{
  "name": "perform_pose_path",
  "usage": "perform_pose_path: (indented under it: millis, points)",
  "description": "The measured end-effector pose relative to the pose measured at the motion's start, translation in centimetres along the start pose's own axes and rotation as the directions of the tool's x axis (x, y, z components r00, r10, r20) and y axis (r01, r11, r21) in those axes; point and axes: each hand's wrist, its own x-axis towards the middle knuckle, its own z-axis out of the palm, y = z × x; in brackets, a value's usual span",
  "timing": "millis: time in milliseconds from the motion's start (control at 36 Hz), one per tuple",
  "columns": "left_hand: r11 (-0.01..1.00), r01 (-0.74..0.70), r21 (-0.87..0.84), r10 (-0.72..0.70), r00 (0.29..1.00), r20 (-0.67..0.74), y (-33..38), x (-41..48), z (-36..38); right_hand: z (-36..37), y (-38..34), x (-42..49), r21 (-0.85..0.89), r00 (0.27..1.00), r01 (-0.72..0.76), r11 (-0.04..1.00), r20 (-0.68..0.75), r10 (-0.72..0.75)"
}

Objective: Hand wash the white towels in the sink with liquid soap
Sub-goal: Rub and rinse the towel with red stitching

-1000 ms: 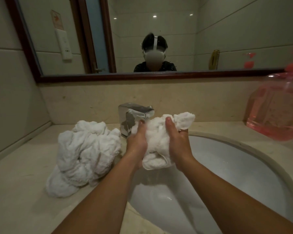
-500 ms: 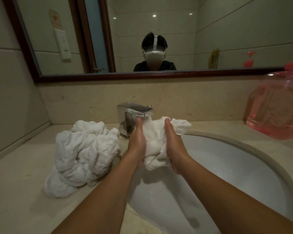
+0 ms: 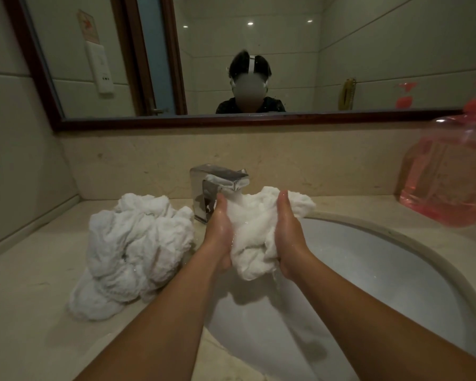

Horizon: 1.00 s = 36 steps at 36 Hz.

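white towel (image 3: 254, 232) crumpled into a wet, lumpy wad.

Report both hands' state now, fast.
Left hand: open, straight fingers pressing the towel.
Right hand: open, straight fingers pressing the towel's other side.

towel (image 3: 254, 229) lower, under the faucet (image 3: 220, 180)

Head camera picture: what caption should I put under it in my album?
Left hand and right hand press a white towel between them under the faucet, above the sink.
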Motion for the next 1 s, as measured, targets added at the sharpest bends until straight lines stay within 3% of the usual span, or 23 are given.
perform_pose_path:
  millis: [111,250,444,528,667,778,1000]
  points:
    - [0.992,-0.112,0.054,0.113,0.993,-0.025,-0.1,-0.1,0.3,0.4,0.1,-0.6,-0.042,0.994,0.088,0.995,0.060,-0.086]
    - [0.974,-0.224,0.044,0.228,0.966,-0.126,-0.3,-1.2,0.9,0.4,0.0,-0.6,-0.038,0.989,0.040,0.998,0.141,-0.034]
    - [0.972,-0.222,0.081,0.236,0.918,-0.318,-0.6,-0.7,0.2,1.4,0.4,-1.1,-0.053,0.985,0.032,0.998,0.173,-0.022]
    - [0.977,-0.185,0.106,0.210,0.922,-0.326,-0.9,0.3,-0.2,1.6,0.5,-1.3,-0.102,0.986,0.109,0.989,0.134,-0.095]
    - [0.982,-0.139,0.125,0.161,0.969,-0.190,-0.5,-1.3,0.6,1.5,0.2,-1.8,-0.200,0.977,0.204,0.958,0.102,-0.186]
    - [0.960,-0.221,0.171,0.246,0.959,-0.140,-1.5,-1.3,1.2,0.9,0.2,-1.4,-0.196,0.993,0.119,0.973,0.039,-0.114]
    - [0.907,-0.348,0.238,0.406,0.874,-0.266,-1.2,-1.5,2.0,1.4,-0.8,-1.8,-0.162,0.974,0.168,0.972,-0.128,-0.189]
